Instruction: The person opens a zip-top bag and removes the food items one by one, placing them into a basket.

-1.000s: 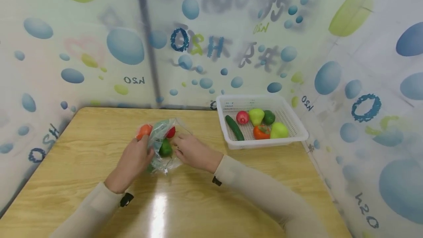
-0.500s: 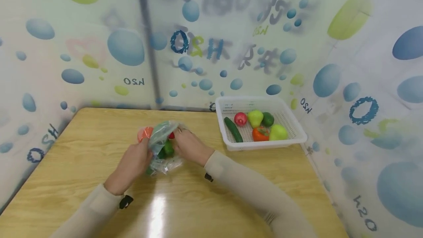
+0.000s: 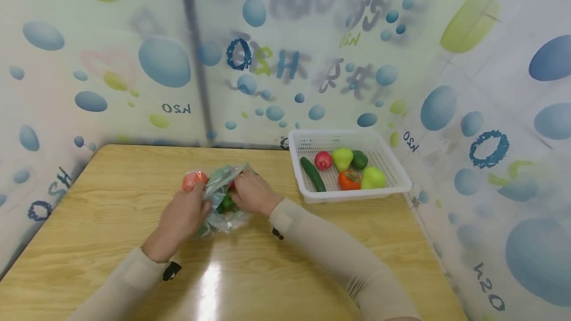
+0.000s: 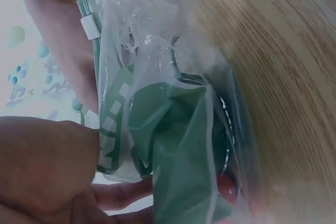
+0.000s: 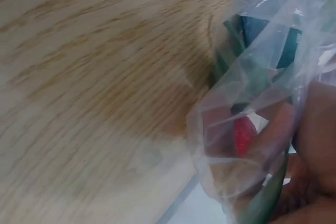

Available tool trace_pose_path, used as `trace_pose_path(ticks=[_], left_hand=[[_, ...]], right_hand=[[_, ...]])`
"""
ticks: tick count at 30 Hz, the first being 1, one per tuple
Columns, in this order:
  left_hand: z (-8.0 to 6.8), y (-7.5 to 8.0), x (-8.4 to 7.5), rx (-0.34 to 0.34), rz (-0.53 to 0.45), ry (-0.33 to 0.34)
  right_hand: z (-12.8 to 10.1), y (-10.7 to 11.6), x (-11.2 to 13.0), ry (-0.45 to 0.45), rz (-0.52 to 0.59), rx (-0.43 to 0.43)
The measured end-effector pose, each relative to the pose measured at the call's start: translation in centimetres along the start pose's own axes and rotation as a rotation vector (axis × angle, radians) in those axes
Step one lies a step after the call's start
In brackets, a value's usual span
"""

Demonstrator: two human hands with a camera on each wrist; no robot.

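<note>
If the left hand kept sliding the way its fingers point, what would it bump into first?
Probably the clear plastic bag, which the left hand already grips. Just past its fingertips sits the orange-red fruit in the bag; beyond that, bare table, though depth is hard to judge.

Right hand [image 3: 252,193] moved onto the bag [image 3: 220,199] (near its top).

A white basket [image 3: 392,172] near the table's [image 3: 111,172] far right corner holds a cucumber [image 3: 313,174], pears and what looks like a tomato.

Head view looking down, 2 wrist views close on plastic bag [image 3: 221,197]
</note>
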State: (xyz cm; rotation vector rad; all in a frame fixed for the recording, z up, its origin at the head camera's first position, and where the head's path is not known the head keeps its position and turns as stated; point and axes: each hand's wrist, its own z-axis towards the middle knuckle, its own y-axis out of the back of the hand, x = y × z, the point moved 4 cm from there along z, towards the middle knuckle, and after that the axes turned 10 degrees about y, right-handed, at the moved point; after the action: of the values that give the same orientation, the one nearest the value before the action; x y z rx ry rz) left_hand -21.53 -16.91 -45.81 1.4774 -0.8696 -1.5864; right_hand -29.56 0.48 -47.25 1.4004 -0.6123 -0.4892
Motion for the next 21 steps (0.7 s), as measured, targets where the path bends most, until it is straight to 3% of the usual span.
trace_pose_path(ticks=[4,7,16,21], left_hand=[[0.07,-0.05,-0.28,-0.059,0.035,0.005],[0.13,-0.12,-0.37,-0.067,0.025,0.018],[0.56,-0.44,-0.22,0.023,-0.003,-0.017],[0.88,-0.38,-0.34,0.025,0.033,-0.026]], right_hand=[[-0.13,-0.17,-0.21,-0.025,0.028,-0.005],[0.02,-0.18,-0.29,-0.025,0.053,-0.009],[0.48,-0.58,-0.31,-0.017,0.109,0.023],[0.35,-0.50,-0.33,-0.017,0.146,0.048]])
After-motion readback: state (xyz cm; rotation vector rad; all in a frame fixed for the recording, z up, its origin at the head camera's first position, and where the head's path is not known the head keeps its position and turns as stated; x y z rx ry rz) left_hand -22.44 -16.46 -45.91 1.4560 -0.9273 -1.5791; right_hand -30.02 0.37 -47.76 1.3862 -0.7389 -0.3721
